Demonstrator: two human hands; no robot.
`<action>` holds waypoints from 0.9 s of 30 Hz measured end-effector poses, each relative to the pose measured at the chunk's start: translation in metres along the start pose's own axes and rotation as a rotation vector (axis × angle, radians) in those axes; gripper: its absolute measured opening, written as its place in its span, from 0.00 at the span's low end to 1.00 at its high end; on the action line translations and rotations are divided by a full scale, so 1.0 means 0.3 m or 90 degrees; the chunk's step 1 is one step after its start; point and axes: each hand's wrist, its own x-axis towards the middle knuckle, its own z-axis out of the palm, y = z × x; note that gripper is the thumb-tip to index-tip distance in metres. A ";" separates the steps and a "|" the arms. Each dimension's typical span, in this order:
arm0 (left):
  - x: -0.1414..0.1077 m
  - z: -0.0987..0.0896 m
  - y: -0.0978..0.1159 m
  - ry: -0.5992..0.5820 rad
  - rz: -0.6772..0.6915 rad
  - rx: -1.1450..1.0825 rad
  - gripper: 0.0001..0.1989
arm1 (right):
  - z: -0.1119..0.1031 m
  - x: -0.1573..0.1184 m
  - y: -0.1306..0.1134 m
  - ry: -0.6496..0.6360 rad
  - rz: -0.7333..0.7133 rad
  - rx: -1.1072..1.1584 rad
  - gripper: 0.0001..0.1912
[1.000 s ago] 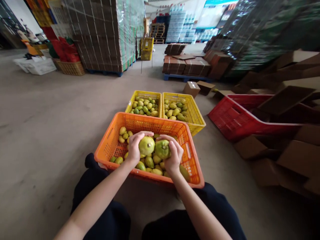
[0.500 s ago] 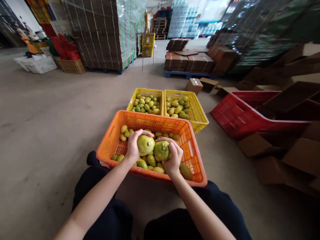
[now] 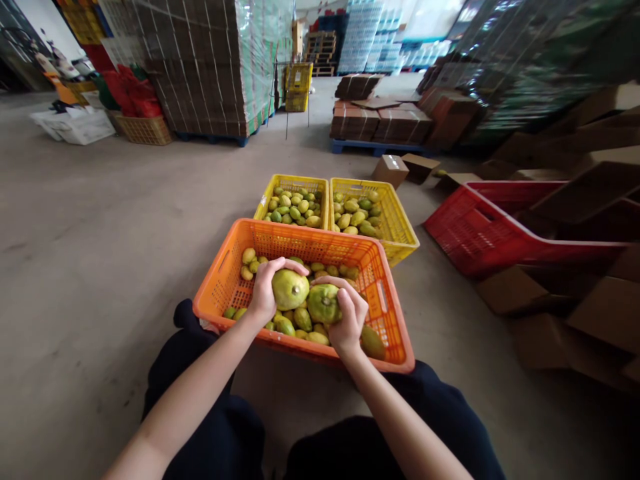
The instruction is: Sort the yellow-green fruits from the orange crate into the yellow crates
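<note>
My left hand [image 3: 265, 291] is wrapped round a yellow-green fruit [image 3: 291, 289], its stem end facing me. A greener, ridged fruit [image 3: 324, 303] sits in my right hand [image 3: 349, 317], fingers over its top and right side. Both fruits are held side by side above an orange crate [image 3: 210, 290], with a small gap between them. More yellow and green fruits [image 3: 303, 319] lie inside this crate, partly hidden beneath my hands.
Behind the orange crate stand two yellow crates [image 3: 400, 230] of similar fruit. A red crate [image 3: 475, 233] is on the right among cardboard boxes [image 3: 535, 293]. Farther back are a blue pallet [image 3: 357, 146] of flattened cartons and a tall wrapped stack [image 3: 200, 67].
The camera view has shifted slightly. Both hands keep hold of the same fruits, and the left fruit has moved a little left and is turned slightly.
</note>
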 end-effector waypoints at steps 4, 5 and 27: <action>0.002 0.004 -0.001 0.022 -0.024 0.001 0.20 | 0.008 0.000 0.002 0.019 0.025 0.006 0.18; 0.003 0.006 -0.002 0.029 -0.030 -0.002 0.20 | 0.011 0.000 0.002 0.023 0.031 0.008 0.18; 0.011 0.001 0.000 0.031 -0.040 0.045 0.15 | 0.032 -0.002 0.006 0.077 0.082 0.000 0.18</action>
